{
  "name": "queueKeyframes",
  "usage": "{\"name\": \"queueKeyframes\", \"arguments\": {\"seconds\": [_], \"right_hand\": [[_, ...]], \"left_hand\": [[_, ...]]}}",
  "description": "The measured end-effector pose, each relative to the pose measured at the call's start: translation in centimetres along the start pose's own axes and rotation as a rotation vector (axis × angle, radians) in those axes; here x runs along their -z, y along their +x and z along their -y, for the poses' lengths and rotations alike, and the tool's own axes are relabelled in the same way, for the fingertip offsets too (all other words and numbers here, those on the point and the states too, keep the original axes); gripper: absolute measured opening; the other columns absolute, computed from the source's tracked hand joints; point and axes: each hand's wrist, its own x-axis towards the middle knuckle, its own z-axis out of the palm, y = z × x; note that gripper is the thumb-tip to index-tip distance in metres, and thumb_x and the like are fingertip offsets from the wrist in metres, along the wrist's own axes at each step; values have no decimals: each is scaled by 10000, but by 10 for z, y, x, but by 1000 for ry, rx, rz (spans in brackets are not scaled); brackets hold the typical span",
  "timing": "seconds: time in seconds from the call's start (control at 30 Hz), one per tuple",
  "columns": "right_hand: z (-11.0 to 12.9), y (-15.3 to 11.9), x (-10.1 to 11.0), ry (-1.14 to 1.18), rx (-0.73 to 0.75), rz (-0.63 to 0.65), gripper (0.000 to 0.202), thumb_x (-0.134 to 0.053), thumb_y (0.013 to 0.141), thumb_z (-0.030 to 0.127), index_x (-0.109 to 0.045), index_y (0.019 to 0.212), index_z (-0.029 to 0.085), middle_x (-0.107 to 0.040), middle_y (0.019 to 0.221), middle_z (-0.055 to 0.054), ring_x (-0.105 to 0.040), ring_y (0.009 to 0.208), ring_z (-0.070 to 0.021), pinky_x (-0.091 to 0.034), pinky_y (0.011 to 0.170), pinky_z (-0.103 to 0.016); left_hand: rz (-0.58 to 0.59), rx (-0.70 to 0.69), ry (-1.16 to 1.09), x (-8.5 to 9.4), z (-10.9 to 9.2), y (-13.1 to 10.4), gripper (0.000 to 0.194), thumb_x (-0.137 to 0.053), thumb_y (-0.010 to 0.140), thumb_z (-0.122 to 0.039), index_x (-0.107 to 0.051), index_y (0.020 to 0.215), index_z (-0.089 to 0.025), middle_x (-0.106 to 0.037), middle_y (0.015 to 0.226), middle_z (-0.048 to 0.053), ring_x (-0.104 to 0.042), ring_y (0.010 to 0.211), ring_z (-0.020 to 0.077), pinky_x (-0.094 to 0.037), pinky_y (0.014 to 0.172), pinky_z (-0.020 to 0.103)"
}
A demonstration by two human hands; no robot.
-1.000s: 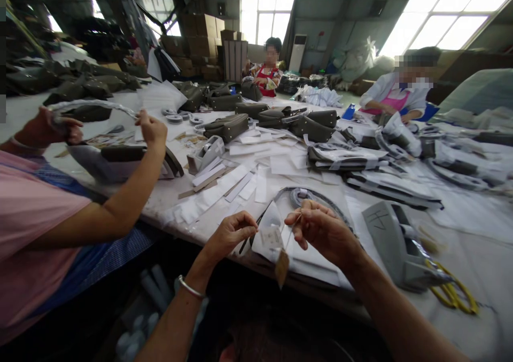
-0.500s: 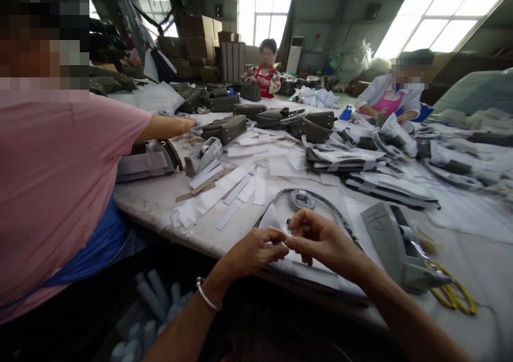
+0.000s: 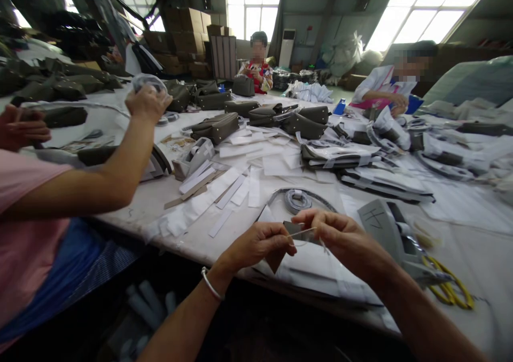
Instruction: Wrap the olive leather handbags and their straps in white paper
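Scissor handles (image 3: 449, 287) — glossy yellow plastic

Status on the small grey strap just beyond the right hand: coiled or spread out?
Coiled: the grey strap lies in close round loops, a pale wrap across its far edge.

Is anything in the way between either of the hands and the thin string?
Nothing visible is. The thin string spans the small gap from the left hand to the right hand; the brown tag shows below the left fingers, not across it.
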Motion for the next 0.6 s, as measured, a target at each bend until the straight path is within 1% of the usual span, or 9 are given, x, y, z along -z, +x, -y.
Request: {"name": "queueKeyframes", "arguments": {"seconds": [0.07,0.17,0.2,0.27,0.33,0.37,0.43,0.5,0.6], "right_hand": [[-6,8,-3,141,-24,-28,379,-719,796,557,-627,703,201,-696,973,-79,-618,887,-218,-503,799,-363],[-10,24,-6,249,-60,-49,413,-742,769,569,-596,690,191,-650,717,-24,-595,629,-150,-511,641,-304],[-10,31,-6,246,-80,-65,416,-757,757,560,-589,683,186,-622,660,-3,-553,540,-117,-491,569,-271],[-10,45,-2,196,-147,-84,413,-777,740,541,-588,689,178,-590,605,24,-462,428,-69,-432,453,-225],[-14,62,4,120,-231,-67,401,-789,729,520,-592,697,172,-592,600,30,-419,396,-49,-429,420,-211],[-18,71,7,79,-271,-47,389,-793,724,506,-601,707,169,-606,614,27,-423,399,-45,-463,440,-216],[-31,90,13,9,-342,2,348,-790,726,471,-630,753,162,-641,650,16,-449,413,-42,-544,532,-249],[-49,107,17,-53,-416,43,281,-772,733,406,-647,797,163,-659,653,9,-479,421,-51,-577,586,-276],[-74,125,17,-138,-555,46,146,-716,710,255,-627,800,181,-654,628,12,-522,437,-94,-562,500,-278]], "left_hand": [[39,28,-49,3,5,8,392,-600,892,-498,-693,904,-117,-638,678,37,-582,568,122,-445,566,218],[5,-64,5,21,11,26,376,-594,888,-487,-708,926,-130,-704,856,82,-650,739,175,-505,719,274],[-77,-106,74,30,13,34,366,-566,903,-474,-710,933,-140,-711,911,90,-657,812,192,-504,778,290],[-329,-120,293,51,19,52,323,-504,932,-408,-708,948,-159,-714,964,93,-651,915,212,-482,854,306],[-522,0,531,70,29,70,244,-499,915,-290,-705,971,-171,-715,989,96,-649,937,218,-467,874,314],[-551,71,606,77,35,79,225,-507,893,-238,-707,975,-175,-719,980,98,-652,930,221,-464,872,317],[-534,159,655,86,47,92,226,-519,853,-172,-715,965,-176,-728,939,103,-656,913,230,-465,867,328],[-499,166,624,90,56,100,228,-526,831,-148,-723,943,-172,-733,932,105,-653,920,234,-464,877,333],[-435,165,537,92,66,104,264,-500,831,-157,-722,974,-154,-734,946,101,-661,857,210,-493,816,310]]}}
